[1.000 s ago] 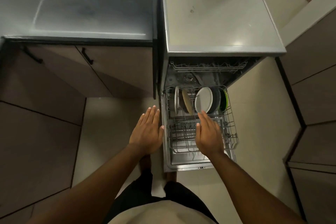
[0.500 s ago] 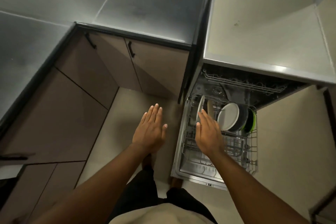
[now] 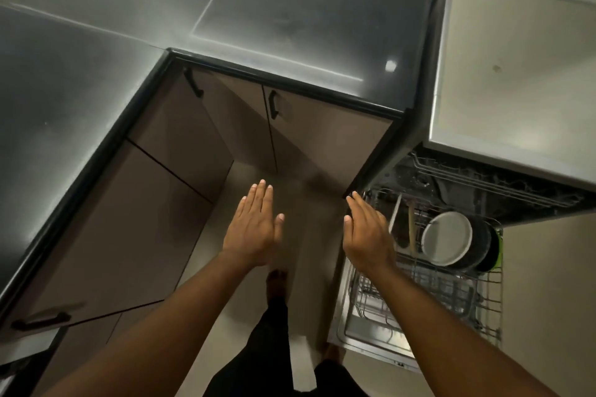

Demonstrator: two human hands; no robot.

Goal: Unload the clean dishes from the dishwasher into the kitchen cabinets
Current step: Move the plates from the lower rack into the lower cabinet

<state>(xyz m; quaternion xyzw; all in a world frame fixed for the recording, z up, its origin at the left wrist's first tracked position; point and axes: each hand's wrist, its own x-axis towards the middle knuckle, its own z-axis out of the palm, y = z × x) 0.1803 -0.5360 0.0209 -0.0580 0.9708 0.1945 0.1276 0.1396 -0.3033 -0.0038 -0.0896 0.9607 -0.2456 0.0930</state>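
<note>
The dishwasher stands open at the right, its lower wire rack (image 3: 451,296) pulled out. Upright in the rack are a grey plate (image 3: 446,238), dark plates (image 3: 482,243) behind it, a green one (image 3: 499,248) at the far right, and a thin pale plate (image 3: 394,213) with a tan one (image 3: 412,232) on the left. My right hand (image 3: 366,232) hovers flat over the rack's left edge, holding nothing. My left hand (image 3: 254,229) is spread flat over the floor, empty. Shut brown cabinet doors (image 3: 325,135) with black handles face me.
A dark glossy L-shaped countertop (image 3: 290,19) runs along the left and the back. The steel top of the dishwasher (image 3: 516,74) is at the upper right. The upper rack (image 3: 490,184) sits inside the machine. My feet stand on the beige floor (image 3: 309,203) between cabinets and dishwasher.
The view has swung left, so the dishwasher slid to the right and the corner cabinets came in. My right hand has left the middle of the rack for its left edge.
</note>
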